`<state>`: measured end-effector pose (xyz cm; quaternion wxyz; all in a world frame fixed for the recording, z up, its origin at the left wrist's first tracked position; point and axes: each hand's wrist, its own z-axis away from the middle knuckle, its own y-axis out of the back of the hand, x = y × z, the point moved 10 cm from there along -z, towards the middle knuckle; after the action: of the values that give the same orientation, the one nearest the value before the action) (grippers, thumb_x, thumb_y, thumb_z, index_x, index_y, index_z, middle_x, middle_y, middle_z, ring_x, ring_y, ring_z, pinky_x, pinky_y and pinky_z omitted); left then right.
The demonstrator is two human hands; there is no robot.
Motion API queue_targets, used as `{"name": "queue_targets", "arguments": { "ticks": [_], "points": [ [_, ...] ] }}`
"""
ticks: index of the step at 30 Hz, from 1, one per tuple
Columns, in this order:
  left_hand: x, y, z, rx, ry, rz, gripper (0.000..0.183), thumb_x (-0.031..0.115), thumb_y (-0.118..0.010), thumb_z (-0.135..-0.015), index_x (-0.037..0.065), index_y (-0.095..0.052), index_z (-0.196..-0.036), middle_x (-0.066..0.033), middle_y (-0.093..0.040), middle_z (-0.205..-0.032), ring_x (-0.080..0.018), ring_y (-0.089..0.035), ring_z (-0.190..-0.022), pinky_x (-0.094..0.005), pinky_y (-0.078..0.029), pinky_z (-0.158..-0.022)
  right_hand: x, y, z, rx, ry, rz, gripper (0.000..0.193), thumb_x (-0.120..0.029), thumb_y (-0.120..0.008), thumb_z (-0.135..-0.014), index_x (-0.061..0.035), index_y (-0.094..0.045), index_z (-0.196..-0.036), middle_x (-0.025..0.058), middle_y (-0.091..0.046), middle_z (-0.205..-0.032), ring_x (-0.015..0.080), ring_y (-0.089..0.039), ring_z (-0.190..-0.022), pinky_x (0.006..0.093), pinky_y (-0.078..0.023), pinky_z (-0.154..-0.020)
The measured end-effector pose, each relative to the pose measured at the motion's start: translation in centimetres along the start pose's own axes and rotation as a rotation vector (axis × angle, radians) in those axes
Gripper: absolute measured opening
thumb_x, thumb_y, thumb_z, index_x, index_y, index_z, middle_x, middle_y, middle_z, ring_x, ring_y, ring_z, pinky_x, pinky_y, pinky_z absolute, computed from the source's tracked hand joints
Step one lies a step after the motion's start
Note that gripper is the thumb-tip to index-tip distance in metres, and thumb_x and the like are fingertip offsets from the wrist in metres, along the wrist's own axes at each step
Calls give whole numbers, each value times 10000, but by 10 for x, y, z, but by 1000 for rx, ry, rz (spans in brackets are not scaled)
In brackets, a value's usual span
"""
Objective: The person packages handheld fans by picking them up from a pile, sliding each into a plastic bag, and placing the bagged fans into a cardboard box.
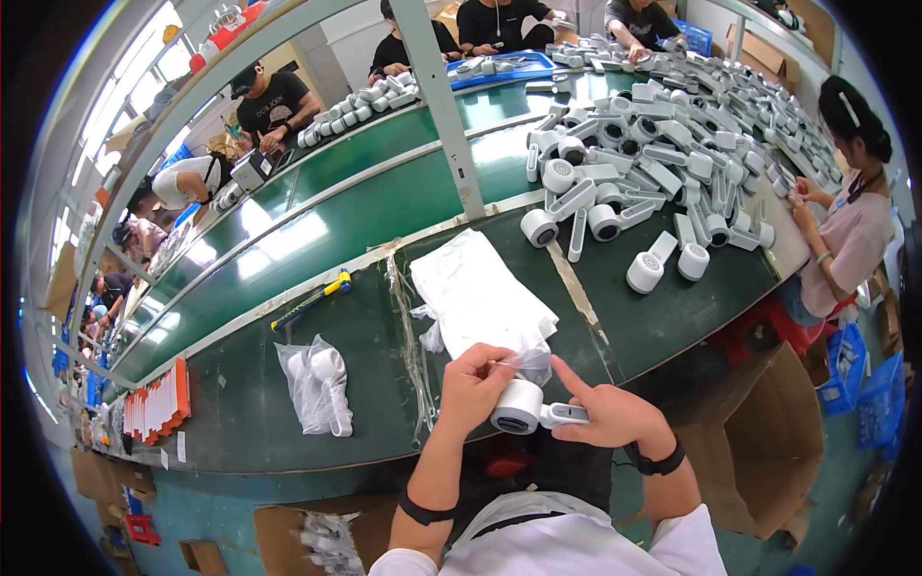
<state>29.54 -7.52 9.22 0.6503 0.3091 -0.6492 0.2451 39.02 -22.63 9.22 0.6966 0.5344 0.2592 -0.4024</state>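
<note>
- Right now the left hand (pixel 473 379) is closed around the round head of a white handheld device (pixel 523 407), and its fingertips also pinch the edge of a clear plastic bag (pixel 526 363) lying just above the device.
- The right hand (pixel 607 415) grips the device's handle, with the forefinger stretched out toward the bag's mouth.
- The device sits between both hands at the near edge of the green worktable (pixel 384 221), just below the stack of white bags (pixel 477 293).
- Judging from this, the step in hand is getting the device into the bag; it looks barely begun, since the head is outside the plastic.
- To do it well, the left fingers should hold one lip of the bag open, while the right forefinger parts the other lip.
- Lead with the round head, the widest part, so the film does not snag or tear on the handle.
- Keep the device low over the table edge; a slip would drop it toward the cardboard box (pixel 768 451) below.
- An already bagged device (pixel 317 384) lies to the left, well apart, near a yellow and blue tool (pixel 312 300).
- A heap of loose devices (pixel 663 144) covers the far right of the table, where another person (pixel 850 230) works.
</note>
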Motion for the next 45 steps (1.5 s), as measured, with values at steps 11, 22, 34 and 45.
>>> {"name": "queue_targets", "arguments": {
  "ticks": [11,22,34,45],
  "points": [
    [-5,6,5,-46,-34,90,68,16,-679,-889,-10,-691,-950,7,-646,-827,-30,-559,-720,-185,-431,-640,13,-8,-11,-65,-60,-275,767,-305,-634,-915,-202,-215,-1550,127,-659,-770,215,-629,-581,336,-523,-632],
    [59,-22,32,85,-602,-487,177,11,-744,-768,55,-715,-937,-86,-599,-914,-181,-624,-623,-292,-509,-566,20,-20,-19,174,-125,-583,736,-139,-608,-915,-139,-208,-1532,71,-615,-811,131,-594,-572,269,-504,-520],
    [79,-27,43,132,-750,-645,236,33,-732,-703,98,-699,-927,-57,-601,-880,-213,-628,-655,-310,-512,-568,4,-30,-29,180,13,-660,909,-59,-596,-890,-133,8,-1565,87,-649,-791,141,-603,-522,278,-496,-496],
    [59,-36,55,-83,-601,-371,147,-13,-743,-790,35,-692,-919,-93,-641,-908,-231,-642,-716,-310,-525,-610,20,4,-29,655,96,-907,671,-80,-587,-939,-65,-242,-1514,98,-676,-958,113,-629,-712,258,-509,-574]
  ]
}}
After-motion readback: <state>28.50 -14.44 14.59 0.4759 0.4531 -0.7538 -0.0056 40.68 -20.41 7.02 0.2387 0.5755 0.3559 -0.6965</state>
